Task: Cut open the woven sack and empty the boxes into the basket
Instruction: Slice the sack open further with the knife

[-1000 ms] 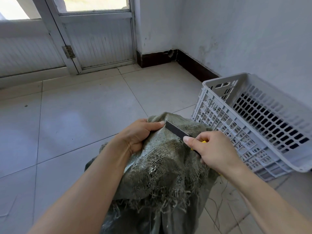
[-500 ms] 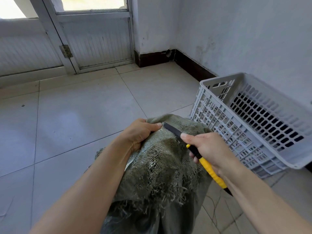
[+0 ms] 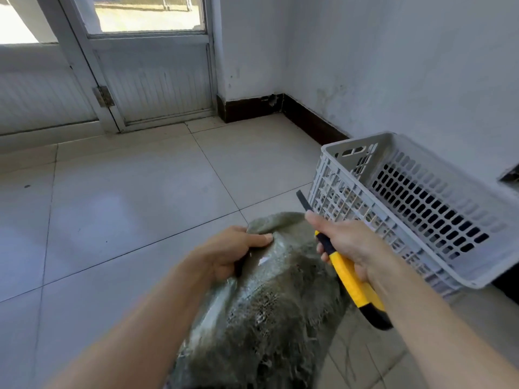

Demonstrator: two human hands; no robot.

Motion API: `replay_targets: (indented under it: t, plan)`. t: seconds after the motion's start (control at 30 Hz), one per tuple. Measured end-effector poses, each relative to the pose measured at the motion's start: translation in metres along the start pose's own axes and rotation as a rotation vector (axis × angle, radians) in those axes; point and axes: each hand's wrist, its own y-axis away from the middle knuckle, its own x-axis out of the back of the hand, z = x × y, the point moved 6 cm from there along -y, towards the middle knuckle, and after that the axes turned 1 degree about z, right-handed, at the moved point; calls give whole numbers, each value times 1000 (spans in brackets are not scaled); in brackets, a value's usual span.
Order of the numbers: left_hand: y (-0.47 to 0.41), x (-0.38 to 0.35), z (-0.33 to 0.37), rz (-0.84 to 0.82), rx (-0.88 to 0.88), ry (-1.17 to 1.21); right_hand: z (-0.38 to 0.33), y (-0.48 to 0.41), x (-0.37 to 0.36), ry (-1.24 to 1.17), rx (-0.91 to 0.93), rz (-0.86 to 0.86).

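A grey-green woven sack [image 3: 269,299] with frayed, torn weave stands on the floor in front of me. My left hand [image 3: 227,252] grips a fold of cloth at the sack's top left. My right hand [image 3: 348,242] holds a yellow and black utility knife [image 3: 348,276]. Its dark blade points up and away, just off the sack's top right edge, in front of the basket. A small white patch shows through the cloth near my left thumb. The grey slotted plastic basket [image 3: 351,200] sits tilted on the floor to the right. No boxes are visible.
Pale floor tiles [image 3: 126,206] stretch to the left and ahead. A white wall [image 3: 393,66] with a dark skirting board runs behind the basket. A glazed door [image 3: 151,80] closes off the far left. Loose threads lie on the floor beside the sack.
My right hand has lifted the knife off the sack's top and swung its blade up and to the right, towards the basket. My left hand keeps its hold on the cloth.
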Motion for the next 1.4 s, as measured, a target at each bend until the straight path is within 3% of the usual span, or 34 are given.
replay_targets:
  t: [0.13,0.27,0.43,0.53,0.67,0.77,0.9,1.0,1.1,1.17,1.4]
  plan:
    - [3,-2,9,-69,19,52,-17,6,-17,-50,147,-114]
    - [7,-12,6,-136,68,174,-31,15,-21,67,302,-140]
    - [13,-20,12,-346,-52,89,-18,19,-39,185,195,-328]
    - [14,-9,10,-256,-44,-102,-16,14,-35,224,173,-277]
    - [14,21,8,-136,-30,-577,-18,-3,-5,209,188,-59]
    - [15,42,6,-72,4,-686,-14,-19,22,211,201,106]
    - [15,46,7,-99,2,-455,-16,-26,33,396,325,252]
    - [14,42,9,-101,-6,-315,-34,-7,23,468,453,253]
    - [10,44,8,-23,2,-248,-46,11,8,344,495,130]
    - [10,39,7,-67,14,-211,-44,18,-9,289,470,10]
    - [10,28,5,-124,5,-63,-19,13,-53,375,362,-238]
